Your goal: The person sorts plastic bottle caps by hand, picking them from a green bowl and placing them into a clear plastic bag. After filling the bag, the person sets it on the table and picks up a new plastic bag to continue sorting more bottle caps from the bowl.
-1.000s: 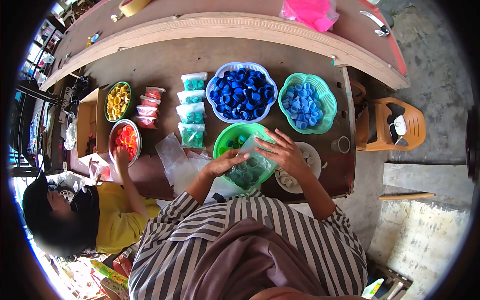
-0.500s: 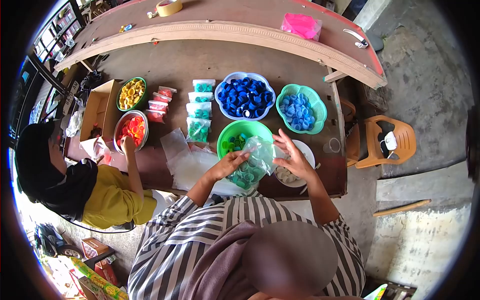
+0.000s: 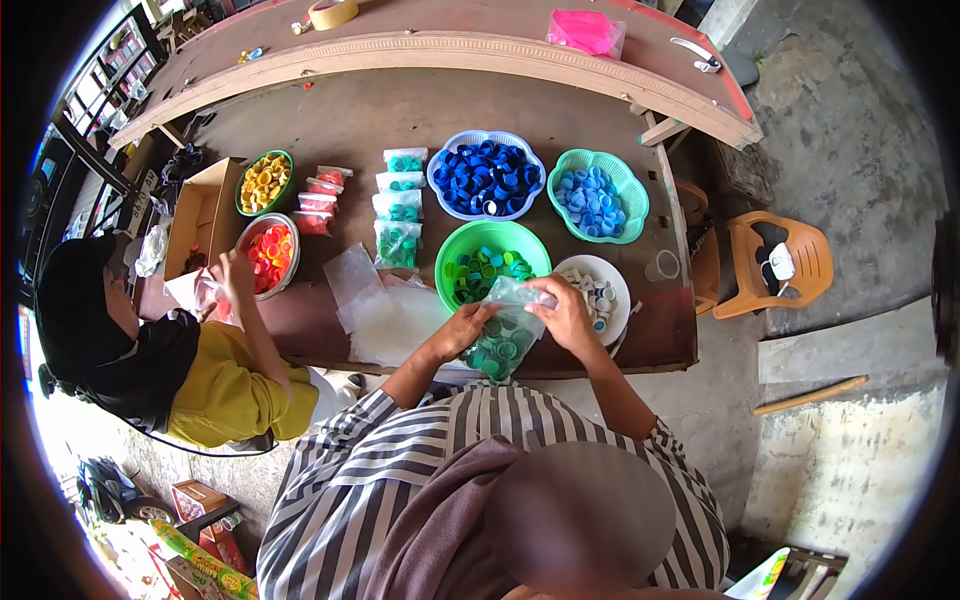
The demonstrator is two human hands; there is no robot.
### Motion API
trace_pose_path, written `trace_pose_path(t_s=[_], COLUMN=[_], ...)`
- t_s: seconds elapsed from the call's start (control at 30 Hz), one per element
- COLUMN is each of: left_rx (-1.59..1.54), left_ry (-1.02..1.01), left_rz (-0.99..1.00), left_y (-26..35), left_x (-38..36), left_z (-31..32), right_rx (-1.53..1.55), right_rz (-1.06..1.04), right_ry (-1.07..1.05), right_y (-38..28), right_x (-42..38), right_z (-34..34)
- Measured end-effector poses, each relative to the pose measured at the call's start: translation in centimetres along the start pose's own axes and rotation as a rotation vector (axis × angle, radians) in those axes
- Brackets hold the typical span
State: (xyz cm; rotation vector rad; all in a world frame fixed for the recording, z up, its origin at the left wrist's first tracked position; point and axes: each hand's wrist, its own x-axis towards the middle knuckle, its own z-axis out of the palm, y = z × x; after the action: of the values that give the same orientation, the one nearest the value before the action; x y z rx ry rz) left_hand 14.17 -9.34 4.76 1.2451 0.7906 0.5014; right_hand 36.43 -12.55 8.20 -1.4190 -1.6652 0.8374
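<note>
Both hands — left hand and right hand — have their fingers clenched on a clear bag of green caps, just before the green bowl on the counter.

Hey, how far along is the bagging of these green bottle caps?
Done: four sealed green-cap packets lie in a column. In hand: both hands, left hand and right hand, hold a clear bag filled with green caps. Left: more caps in the green bowl, plus empty bags beside it.
</note>
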Motion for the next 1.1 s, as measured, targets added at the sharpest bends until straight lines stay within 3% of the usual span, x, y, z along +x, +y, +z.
trace_pose_path(t_s=[0.07, 0.13, 0.17, 0.23, 0.37, 0.43, 0.5, 0.63, 0.77, 0.87, 0.9, 0.97, 1.03, 1.1], left_rx=[0.052, 0.276, 0.277, -0.182, -0.079, -0.626, -0.670, -0.818, -0.774, -0.675, -0.594, -0.431, -0.533, -0.691], left_ry=[0.031, 0.131, 0.129, 0.250, 0.208, 0.304, 0.358, 0.257, 0.221, 0.151, 0.175, 0.222, 0.203, 0.227], left_rz=[0.059, 0.413, 0.411, -0.202, -0.009, -0.161, -0.216, -0.204, -0.206, -0.074, -0.051, 0.000, 0.049, 0.147], left_y=[-0.4, -0.2, -0.3, -0.1, 0.0, -0.7, -1.4, -1.1, 0.8, 1.3, 1.7, 2.5, 2.6, 2.3], left_x=[-0.8, -2.2, -1.8, -0.6, -1.4, -0.7, -0.6, -1.4, -3.6, -4.7, -4.8, -5.0, -4.9, -4.6], left_z=[0.1, 0.5, 0.5, 0.4, -0.4, -0.9, -1.4, -2.5, -3.9, -5.0, -5.0, -4.7, -4.4, -4.3], right_rx=[-0.202, -0.313, -0.427, -0.441, -0.541, -0.613, -0.653, -0.650, -0.321, 0.463, 0.462, 1.017, 1.141, 1.330], right_rz=[-0.187, -0.261, -0.335, -0.333, -0.341, -0.368, -0.301, -0.291, -0.152, 0.387, 0.387, 0.309, 0.264, 0.365], right_ry=[0.083, 0.084, 0.081, 0.042, -0.099, -0.092, -0.157, -0.106, -0.066, -0.079, -0.080, 0.030, -0.002, -0.021], right_y=[-1.1, -2.3, -2.7, -3.2, -3.6, -4.6, -4.4, -3.4, -3.3, -4.1, -4.1, -3.5, -3.4, -3.5], right_x=[-0.9, -1.7, -2.0, -2.4, -3.4, -3.9, -4.3, -4.2, -2.4, -1.0, -0.8, -0.1, 0.4, 0.5], right_z=[0.8, 1.4, 1.6, 2.1, 3.1, 4.0, 5.2, 7.4, 7.5, 6.2, 6.5, 7.8, 9.0, 10.2])
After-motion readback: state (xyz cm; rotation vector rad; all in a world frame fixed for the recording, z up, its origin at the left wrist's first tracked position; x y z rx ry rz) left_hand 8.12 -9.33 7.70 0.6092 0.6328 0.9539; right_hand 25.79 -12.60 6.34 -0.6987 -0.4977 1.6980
